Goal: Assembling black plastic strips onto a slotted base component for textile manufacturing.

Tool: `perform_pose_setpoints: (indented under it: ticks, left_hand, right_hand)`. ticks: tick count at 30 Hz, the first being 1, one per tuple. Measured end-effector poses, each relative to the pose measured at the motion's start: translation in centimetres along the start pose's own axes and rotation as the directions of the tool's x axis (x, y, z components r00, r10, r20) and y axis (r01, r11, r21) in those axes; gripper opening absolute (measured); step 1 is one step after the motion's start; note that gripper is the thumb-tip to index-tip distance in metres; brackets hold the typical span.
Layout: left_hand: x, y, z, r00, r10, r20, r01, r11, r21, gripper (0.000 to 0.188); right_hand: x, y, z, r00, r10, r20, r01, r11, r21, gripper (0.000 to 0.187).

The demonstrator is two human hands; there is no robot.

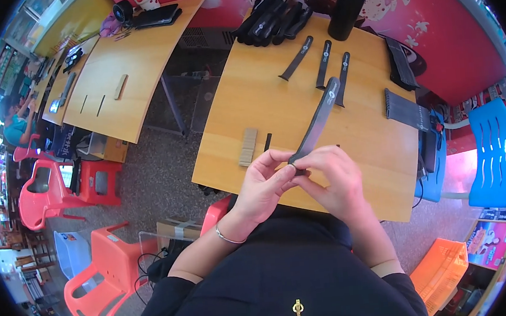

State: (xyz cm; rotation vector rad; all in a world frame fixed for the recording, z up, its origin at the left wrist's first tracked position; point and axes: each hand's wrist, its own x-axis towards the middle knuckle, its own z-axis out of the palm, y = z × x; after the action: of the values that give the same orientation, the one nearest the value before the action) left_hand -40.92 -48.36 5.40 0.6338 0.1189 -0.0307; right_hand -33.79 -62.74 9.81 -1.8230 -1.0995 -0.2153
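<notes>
Between my hands is a long, flat black strap (320, 117) with a pale print near its far end. It slants up and away to the right over the table. My left hand (262, 184) pinches its near end between thumb and fingers. My right hand (336, 178) closes on that same end from the other side; the fingertips of both hands meet there and partly hide it. Just beyond lie similar straps, one to the left (297, 58), one in the middle (324, 64) and one to the right (345, 79).
A pile of black straps (272, 21) and a black cylinder (348, 9) stand at the far edge. A beige ridged block (248, 147) and thin black strip (268, 142) lie left of my hands. Black bundles (406, 109) line the right edge. Another table (139, 66) stands left, beyond a gap.
</notes>
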Motion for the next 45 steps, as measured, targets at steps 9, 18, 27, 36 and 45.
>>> perform_pose_setpoints:
  ticks: [9,18,27,36,45]
  left_hand:
    - [-0.1,-0.3,-0.1,0.993,0.111,-0.05,-0.104,0.988,0.118,0.021]
    - [0.2,-0.4,0.3,0.973,0.221,-0.067,-0.188,0.927,0.325,0.023]
    - [0.7,-1.0,0.6,0.966,0.226,-0.121,-0.17,0.918,0.358,0.022]
    - [1.7,-1.5,0.8,0.95,0.279,-0.142,-0.205,0.897,0.392,0.025]
    - [2.1,-1.5,-0.7,0.985,0.166,-0.047,-0.146,0.947,0.286,0.022]
  right_hand:
    - [-0.3,0.4,-0.3,0.973,0.229,0.038,-0.232,0.96,0.16,0.03]
    - [-0.3,0.8,0.1,0.964,0.266,0.005,-0.265,0.957,0.119,0.031]
    - [-0.6,1.1,1.3,0.995,0.066,-0.078,-0.072,0.994,-0.076,0.033]
    - [-0.8,2.1,1.9,0.994,0.042,-0.101,-0.053,0.993,-0.107,0.034]
    - [-1.0,2.3,1.1,0.921,0.388,-0.032,-0.372,0.901,0.224,0.032]
